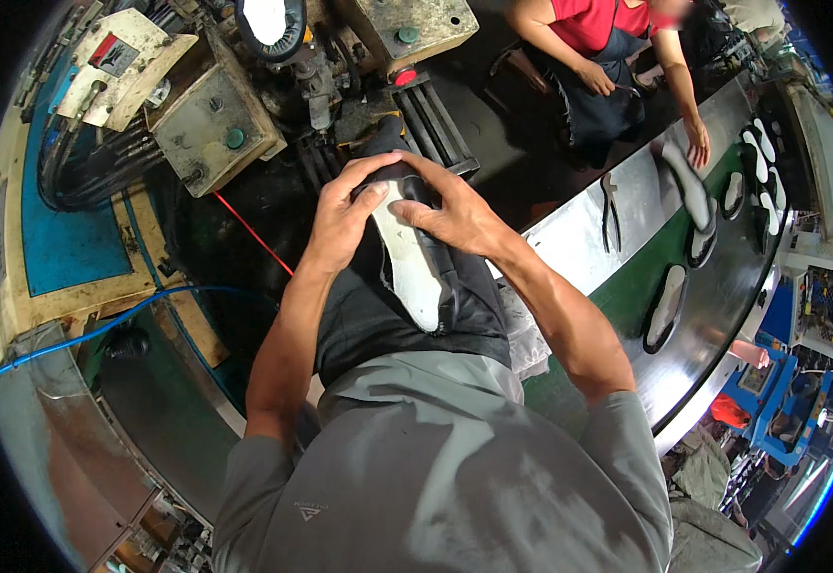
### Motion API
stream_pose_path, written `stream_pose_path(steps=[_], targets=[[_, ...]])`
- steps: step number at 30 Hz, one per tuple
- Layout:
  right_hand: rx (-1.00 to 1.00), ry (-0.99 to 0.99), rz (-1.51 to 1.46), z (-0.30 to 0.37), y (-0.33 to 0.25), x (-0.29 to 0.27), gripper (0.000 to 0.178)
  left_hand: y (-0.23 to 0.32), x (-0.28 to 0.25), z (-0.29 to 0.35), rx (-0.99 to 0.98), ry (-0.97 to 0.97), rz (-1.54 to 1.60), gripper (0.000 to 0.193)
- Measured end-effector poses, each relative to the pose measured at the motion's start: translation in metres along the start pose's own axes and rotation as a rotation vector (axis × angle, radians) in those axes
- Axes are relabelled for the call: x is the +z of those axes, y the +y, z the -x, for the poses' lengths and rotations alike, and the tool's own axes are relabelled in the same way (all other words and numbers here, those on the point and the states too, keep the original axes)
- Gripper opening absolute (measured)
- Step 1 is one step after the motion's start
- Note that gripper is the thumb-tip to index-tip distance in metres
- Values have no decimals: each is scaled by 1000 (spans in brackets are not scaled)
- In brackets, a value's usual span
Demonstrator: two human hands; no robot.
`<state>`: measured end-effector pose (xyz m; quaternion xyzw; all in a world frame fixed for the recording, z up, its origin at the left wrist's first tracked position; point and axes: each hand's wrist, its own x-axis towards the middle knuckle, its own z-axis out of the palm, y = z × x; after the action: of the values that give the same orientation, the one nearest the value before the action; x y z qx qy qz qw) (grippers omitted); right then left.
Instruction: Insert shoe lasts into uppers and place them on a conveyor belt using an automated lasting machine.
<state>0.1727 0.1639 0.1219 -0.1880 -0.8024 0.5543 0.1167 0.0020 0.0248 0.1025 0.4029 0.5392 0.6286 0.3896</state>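
Observation:
A black shoe upper with a white insole facing up (411,272) lies sole side up above my lap, its heel end toward me. My left hand (340,208) wraps round the left side of its far end, thumb pressed on the insole. From the right, my right hand (453,212) grips the same end, its thumb also on the insole. The fingertips of both hands meet over the toe area. What sits inside the upper is hidden.
Ahead stands a machine with control boxes (218,129) and a red button (403,76). At right, pliers (611,215) lie on a metal ledge (569,239) beside a green conveyor (627,296) carrying several shoe parts (666,307). A co-worker's hand (696,141) reaches over the ledge.

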Motion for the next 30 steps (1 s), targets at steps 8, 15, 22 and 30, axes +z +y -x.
stream_pose_path(steps=[8,15,22,30], targets=[[204,-12,-558,3,37,1,71,-44,31,25,-211,196,379,60],[392,63,-412,6,45,11,89,-40,46,20,-390,264,254,64],[52,172,411,112,-16,33,98,-34,44,84,-480,76,87,83],[181,7,881,107,-26,41,93,-3,45,55,-795,77,538,79]])
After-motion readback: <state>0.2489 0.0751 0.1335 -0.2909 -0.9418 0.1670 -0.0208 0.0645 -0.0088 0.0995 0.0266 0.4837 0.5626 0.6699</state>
